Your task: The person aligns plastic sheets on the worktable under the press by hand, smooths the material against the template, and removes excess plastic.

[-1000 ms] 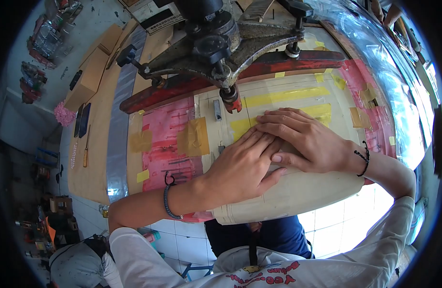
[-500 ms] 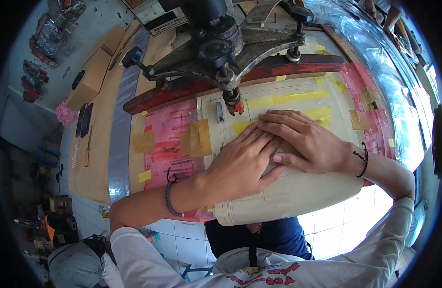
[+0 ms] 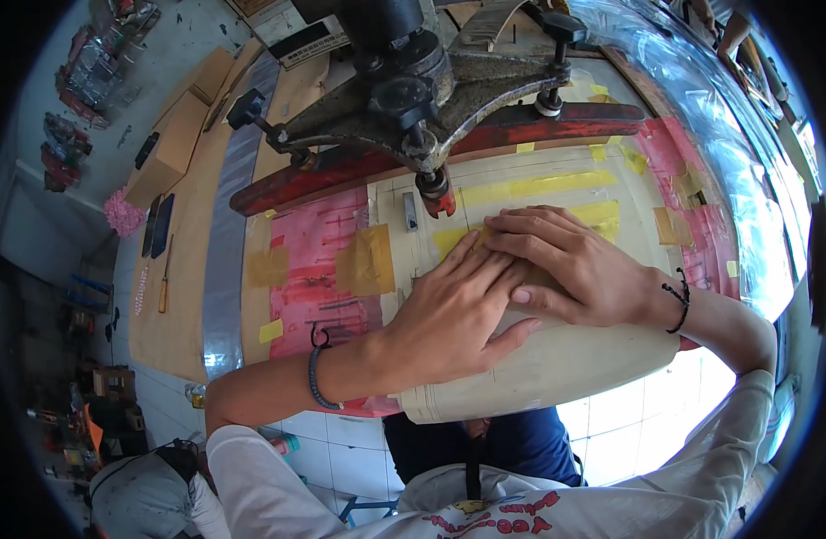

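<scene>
My left hand (image 3: pixel 458 314) lies flat with fingers stretched forward on a cream sheet (image 3: pixel 566 359). Its thumb is spread to the right. My right hand (image 3: pixel 579 269) rests flat beside it, its fingers partly over the left fingertips. Strips of yellow tape (image 3: pixel 539 184) run across the sheet ahead of my hands, and a small metal piece (image 3: pixel 410 211) lies left of them. Just beyond my fingers a red-tipped machine foot (image 3: pixel 437 199) hangs from a dark metal press head (image 3: pixel 422 108). Whatever lies under my palms is hidden.
A long red bar (image 3: pixel 521 135) crosses behind the sheet. Pink taped panels (image 3: pixel 319 260) flank it. On the left stand a cardboard box (image 3: pixel 166 153), a dark phone-like object (image 3: pixel 162 223) and a wooden-handled tool (image 3: pixel 163 296). Another person's arm (image 3: pixel 733 38) shows at the upper right.
My left hand has shifted slightly left, and its thumb has spread further from the fingers. My right hand has barely moved. The press head looks unchanged.
</scene>
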The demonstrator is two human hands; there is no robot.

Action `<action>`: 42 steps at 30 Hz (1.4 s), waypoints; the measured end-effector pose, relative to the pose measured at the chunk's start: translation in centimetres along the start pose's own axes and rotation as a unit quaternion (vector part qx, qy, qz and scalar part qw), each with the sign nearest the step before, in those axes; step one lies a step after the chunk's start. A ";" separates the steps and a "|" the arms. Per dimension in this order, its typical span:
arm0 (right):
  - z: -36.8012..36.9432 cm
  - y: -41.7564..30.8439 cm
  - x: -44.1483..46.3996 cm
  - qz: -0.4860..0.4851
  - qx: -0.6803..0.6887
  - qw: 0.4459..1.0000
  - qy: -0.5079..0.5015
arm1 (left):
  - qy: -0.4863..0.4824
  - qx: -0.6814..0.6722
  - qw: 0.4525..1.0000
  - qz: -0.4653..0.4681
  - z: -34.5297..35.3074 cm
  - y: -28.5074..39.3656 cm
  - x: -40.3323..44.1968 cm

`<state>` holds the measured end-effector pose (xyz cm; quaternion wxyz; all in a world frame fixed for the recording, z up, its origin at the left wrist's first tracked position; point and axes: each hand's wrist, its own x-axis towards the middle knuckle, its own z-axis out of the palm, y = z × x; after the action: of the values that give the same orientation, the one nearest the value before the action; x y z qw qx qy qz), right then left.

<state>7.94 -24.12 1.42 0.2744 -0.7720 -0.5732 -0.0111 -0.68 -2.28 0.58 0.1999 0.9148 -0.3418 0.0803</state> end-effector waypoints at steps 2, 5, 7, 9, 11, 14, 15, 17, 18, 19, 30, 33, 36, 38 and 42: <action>0.1 0.0 0.0 0.000 0.001 1.000 0.004 | -0.001 0.010 1.000 -0.003 0.1 0.1 -0.1; 0.1 0.2 -0.1 0.006 0.011 1.000 -0.012 | -0.005 0.016 1.000 -0.010 0.2 0.2 -0.2; 0.1 0.2 -0.1 0.005 0.013 1.000 -0.013 | -0.009 0.006 1.000 -0.013 0.2 0.3 -0.3; 0.2 0.2 0.0 -0.006 0.006 1.000 0.001 | -0.006 0.010 1.000 -0.017 0.5 0.5 -0.4; 0.2 0.2 0.0 -0.006 0.005 1.000 0.000 | -0.005 0.011 1.000 -0.020 0.5 0.6 -0.5; 0.1 0.2 0.0 -0.003 0.005 1.000 -0.005 | -0.007 0.013 1.000 -0.022 0.4 0.5 -0.4; 0.1 0.2 0.0 -0.002 0.004 1.000 -0.008 | -0.006 0.016 1.000 -0.023 0.4 0.5 -0.4; 0.0 0.1 0.0 0.001 0.010 1.000 0.000 | -0.002 0.035 0.999 -0.026 0.3 0.4 -0.4; 0.0 0.1 0.0 0.002 0.013 1.000 0.004 | 0.003 0.051 0.998 -0.027 0.3 0.2 -0.4; 0.0 0.1 0.0 0.007 0.009 1.000 0.010 | 0.008 0.067 0.997 -0.028 0.2 0.1 -0.3; 1.0 1.0 0.1 0.021 -0.029 0.998 0.050 | 0.016 0.090 0.994 -0.062 0.3 -0.6 0.1; 1.1 1.3 0.2 0.039 0.012 0.997 0.067 | 0.019 0.096 0.994 -0.046 -0.3 -0.4 0.3; 1.3 2.7 0.5 0.045 0.010 0.994 0.095 | 0.007 0.089 0.995 -0.043 -1.2 0.6 0.7; 2.0 3.8 0.7 0.026 -0.023 0.992 0.123 | -0.017 0.091 0.995 -0.041 -1.9 1.6 0.7; 3.2 4.6 0.7 0.006 -0.084 0.985 0.151 | -0.076 0.098 0.986 -0.113 -3.9 3.7 -0.7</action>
<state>11.27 -23.03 -2.94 0.2918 -0.7855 -0.5173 -0.1740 -3.69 -2.73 5.09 0.0907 0.9661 -0.2408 0.0203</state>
